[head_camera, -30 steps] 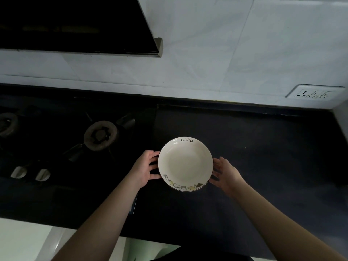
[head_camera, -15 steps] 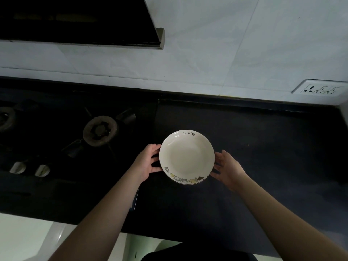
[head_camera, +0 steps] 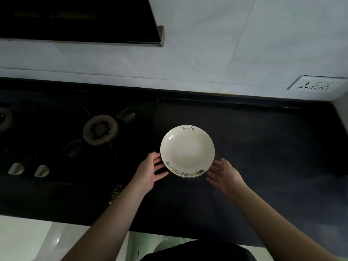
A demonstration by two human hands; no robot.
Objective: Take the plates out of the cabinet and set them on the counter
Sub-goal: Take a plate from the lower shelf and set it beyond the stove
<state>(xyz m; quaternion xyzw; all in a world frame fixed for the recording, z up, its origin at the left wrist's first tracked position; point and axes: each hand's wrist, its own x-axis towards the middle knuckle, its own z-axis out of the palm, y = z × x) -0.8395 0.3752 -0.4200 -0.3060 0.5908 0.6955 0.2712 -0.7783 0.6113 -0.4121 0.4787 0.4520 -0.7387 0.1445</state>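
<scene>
A round cream plate [head_camera: 187,150] with the word "life" on its far rim and a drawn pattern on its near rim lies flat on the black counter [head_camera: 263,157]. My left hand [head_camera: 150,171] is at the plate's near left edge, fingers straight, palm facing the plate. At the near right edge is my right hand [head_camera: 224,175], fingers spread and straight. Neither hand holds the plate; both sit just beside its rim. The cabinet is out of view.
A black gas hob with a burner [head_camera: 100,129] and two knobs [head_camera: 28,169] lies to the left of the plate. A dark range hood [head_camera: 79,19] hangs above it. A wall socket [head_camera: 316,85] sits at the right on the white tiled wall.
Both hands have let go of the plate's rim and drawn back towards me, fingers opening. The plate now rests on the counter.
</scene>
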